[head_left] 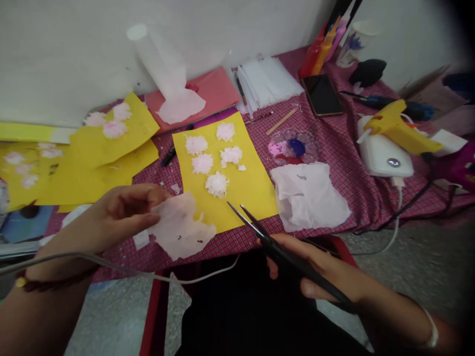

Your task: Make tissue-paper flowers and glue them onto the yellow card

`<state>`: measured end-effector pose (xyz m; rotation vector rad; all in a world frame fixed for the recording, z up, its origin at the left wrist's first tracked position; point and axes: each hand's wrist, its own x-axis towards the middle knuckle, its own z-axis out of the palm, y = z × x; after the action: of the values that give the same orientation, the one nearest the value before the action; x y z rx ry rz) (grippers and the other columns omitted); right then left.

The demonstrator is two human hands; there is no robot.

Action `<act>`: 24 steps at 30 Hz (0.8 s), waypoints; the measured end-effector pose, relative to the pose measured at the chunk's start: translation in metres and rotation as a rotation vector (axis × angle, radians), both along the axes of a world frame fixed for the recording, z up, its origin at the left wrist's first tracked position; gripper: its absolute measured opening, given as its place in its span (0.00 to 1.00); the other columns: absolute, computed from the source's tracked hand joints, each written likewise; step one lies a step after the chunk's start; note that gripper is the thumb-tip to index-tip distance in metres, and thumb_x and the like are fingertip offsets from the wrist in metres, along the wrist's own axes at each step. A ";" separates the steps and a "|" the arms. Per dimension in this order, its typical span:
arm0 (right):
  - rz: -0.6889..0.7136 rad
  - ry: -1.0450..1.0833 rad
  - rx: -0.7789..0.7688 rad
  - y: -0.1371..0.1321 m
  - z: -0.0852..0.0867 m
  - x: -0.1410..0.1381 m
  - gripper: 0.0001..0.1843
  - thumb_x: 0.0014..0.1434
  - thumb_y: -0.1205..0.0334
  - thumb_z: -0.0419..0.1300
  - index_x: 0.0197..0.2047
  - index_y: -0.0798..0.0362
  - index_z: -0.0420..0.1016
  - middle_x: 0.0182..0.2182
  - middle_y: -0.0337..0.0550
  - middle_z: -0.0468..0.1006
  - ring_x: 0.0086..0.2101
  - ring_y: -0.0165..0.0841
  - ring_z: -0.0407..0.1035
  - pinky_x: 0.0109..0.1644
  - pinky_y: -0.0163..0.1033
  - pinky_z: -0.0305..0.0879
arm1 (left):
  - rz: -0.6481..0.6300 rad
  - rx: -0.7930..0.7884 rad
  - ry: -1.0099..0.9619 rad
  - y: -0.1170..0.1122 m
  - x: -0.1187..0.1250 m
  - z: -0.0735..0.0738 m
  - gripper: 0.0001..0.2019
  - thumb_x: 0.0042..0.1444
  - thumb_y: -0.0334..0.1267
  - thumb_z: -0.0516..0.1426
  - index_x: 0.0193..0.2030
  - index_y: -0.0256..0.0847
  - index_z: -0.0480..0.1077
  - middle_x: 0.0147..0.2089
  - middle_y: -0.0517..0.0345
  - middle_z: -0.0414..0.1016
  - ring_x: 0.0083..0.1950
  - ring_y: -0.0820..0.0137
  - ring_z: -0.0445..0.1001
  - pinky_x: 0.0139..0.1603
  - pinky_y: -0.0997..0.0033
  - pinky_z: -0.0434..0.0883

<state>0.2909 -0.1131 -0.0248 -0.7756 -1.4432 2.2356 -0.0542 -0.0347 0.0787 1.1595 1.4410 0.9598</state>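
My left hand [124, 212] pinches a ragged piece of white tissue paper [181, 228] and holds it just above the table's near edge. My right hand [315, 274] grips black scissors [260, 232], blades slightly apart and pointing up-left toward the tissue, a short gap away from it. Behind them lies a yellow paper sheet [245, 183] with several white tissue flowers [217, 184] stuck on it.
A crumpled white tissue [309, 198] lies right of the yellow sheet on the red checked cloth [345, 148]. A paint palette [293, 146], phone [322, 95], yellow glue gun [399, 131] on a white box, and more yellow sheets [92, 163] at left surround them. A white cable [148, 272] hangs at the front edge.
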 end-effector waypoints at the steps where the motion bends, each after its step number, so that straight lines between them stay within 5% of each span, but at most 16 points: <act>1: 0.017 -0.005 0.016 0.001 0.003 -0.002 0.41 0.55 0.42 0.63 0.67 0.44 0.56 0.44 0.47 0.70 0.44 0.39 0.66 0.45 0.43 0.63 | -0.061 -0.031 -0.035 -0.004 -0.003 0.006 0.10 0.34 0.31 0.68 0.19 0.39 0.69 0.20 0.59 0.68 0.20 0.70 0.67 0.17 0.73 0.65; 3: 0.050 -0.010 0.062 0.004 0.008 -0.007 0.42 0.56 0.43 0.63 0.68 0.45 0.52 0.45 0.48 0.69 0.45 0.39 0.65 0.46 0.43 0.63 | -0.087 -0.042 -0.096 -0.010 -0.006 0.016 0.09 0.39 0.35 0.65 0.22 0.40 0.68 0.19 0.61 0.67 0.19 0.71 0.66 0.16 0.74 0.65; 10: 0.129 0.095 0.144 0.024 0.024 -0.048 0.40 0.54 0.40 0.62 0.63 0.50 0.57 0.45 0.48 0.67 0.45 0.39 0.65 0.47 0.44 0.64 | 0.326 0.116 -0.192 -0.013 -0.011 0.043 0.10 0.39 0.31 0.64 0.28 0.42 0.67 0.23 0.67 0.68 0.18 0.77 0.64 0.16 0.80 0.66; 17: 0.237 0.194 0.112 0.035 0.022 -0.113 0.36 0.49 0.38 0.66 0.49 0.55 0.62 0.38 0.41 0.67 0.35 0.29 0.62 0.37 0.36 0.61 | 0.377 0.132 -0.283 -0.014 -0.037 0.025 0.08 0.49 0.33 0.63 0.36 0.42 0.70 0.31 0.67 0.73 0.25 0.77 0.70 0.23 0.81 0.70; 24: 0.147 0.304 -0.019 0.039 0.018 -0.156 0.41 0.48 0.35 0.66 0.53 0.56 0.60 0.36 0.39 0.66 0.33 0.26 0.61 0.36 0.34 0.58 | 0.425 0.116 -0.251 -0.014 -0.051 0.013 0.05 0.51 0.32 0.61 0.32 0.42 0.68 0.27 0.66 0.68 0.23 0.77 0.67 0.22 0.80 0.69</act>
<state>0.1345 -0.0740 -0.0071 -0.3229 -1.3692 2.3540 -0.1053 -0.0488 0.0922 0.7885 1.4665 1.4451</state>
